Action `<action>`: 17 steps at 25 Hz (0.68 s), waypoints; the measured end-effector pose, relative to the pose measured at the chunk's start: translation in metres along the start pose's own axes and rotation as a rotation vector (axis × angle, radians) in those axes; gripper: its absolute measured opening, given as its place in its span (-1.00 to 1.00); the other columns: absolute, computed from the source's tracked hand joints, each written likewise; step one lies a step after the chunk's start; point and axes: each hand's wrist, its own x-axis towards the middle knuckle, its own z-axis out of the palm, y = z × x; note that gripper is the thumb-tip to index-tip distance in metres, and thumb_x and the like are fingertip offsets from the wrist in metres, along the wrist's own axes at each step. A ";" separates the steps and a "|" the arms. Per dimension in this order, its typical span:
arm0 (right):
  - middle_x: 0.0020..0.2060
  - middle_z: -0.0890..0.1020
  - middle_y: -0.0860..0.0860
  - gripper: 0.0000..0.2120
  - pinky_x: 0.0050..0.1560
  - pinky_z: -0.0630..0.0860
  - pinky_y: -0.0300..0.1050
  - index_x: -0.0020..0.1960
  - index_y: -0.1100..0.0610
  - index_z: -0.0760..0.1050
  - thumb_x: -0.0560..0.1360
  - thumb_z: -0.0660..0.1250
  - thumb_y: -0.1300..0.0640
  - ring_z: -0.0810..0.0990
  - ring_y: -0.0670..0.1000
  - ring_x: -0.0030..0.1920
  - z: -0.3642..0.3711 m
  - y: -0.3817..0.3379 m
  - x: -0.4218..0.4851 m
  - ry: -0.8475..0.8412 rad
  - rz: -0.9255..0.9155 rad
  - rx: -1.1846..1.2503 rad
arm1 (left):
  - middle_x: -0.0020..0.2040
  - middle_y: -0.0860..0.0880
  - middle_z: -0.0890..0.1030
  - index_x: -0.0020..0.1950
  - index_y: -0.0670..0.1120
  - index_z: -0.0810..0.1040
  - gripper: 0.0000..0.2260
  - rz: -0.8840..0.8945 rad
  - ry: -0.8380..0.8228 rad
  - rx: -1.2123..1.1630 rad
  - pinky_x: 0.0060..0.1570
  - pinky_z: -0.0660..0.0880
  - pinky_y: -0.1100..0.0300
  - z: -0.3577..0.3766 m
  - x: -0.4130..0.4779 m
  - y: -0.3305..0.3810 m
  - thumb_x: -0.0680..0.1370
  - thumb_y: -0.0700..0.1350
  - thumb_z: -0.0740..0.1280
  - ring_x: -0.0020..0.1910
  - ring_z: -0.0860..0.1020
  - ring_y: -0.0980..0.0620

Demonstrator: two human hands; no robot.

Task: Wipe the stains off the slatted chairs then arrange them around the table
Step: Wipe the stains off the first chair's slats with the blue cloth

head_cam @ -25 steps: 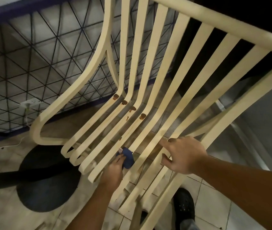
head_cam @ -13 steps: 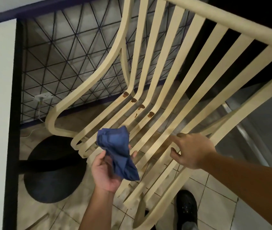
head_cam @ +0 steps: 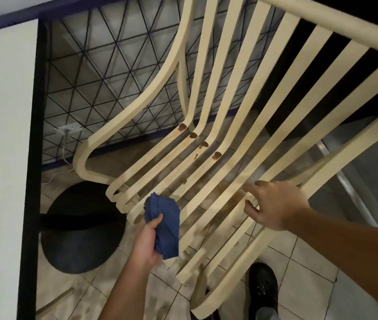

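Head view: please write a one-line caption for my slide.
The left hand holds a blue cloth beside a brown-stained slatted chair, which the right hand grips by one slat.

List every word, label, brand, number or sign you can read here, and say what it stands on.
None: no text can be read.
The slatted chair, blue cloth and black shoe show no print.
Any marking on the white socket is too small to tell.

Blue cloth (head_cam: 163,225) beside stained slatted chair (head_cam: 236,144)
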 end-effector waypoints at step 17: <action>0.03 0.64 -0.11 -0.49 -0.26 0.35 -0.19 0.42 -0.10 0.34 0.59 0.01 -0.32 0.55 -0.06 -0.14 -0.004 0.000 -0.001 -0.028 -0.011 -0.004 | 0.57 -0.13 0.30 0.57 -0.08 0.30 -0.03 0.720 -0.145 1.803 0.44 0.20 -0.16 -0.073 0.073 -0.050 0.23 -0.36 0.63 0.55 0.27 -0.21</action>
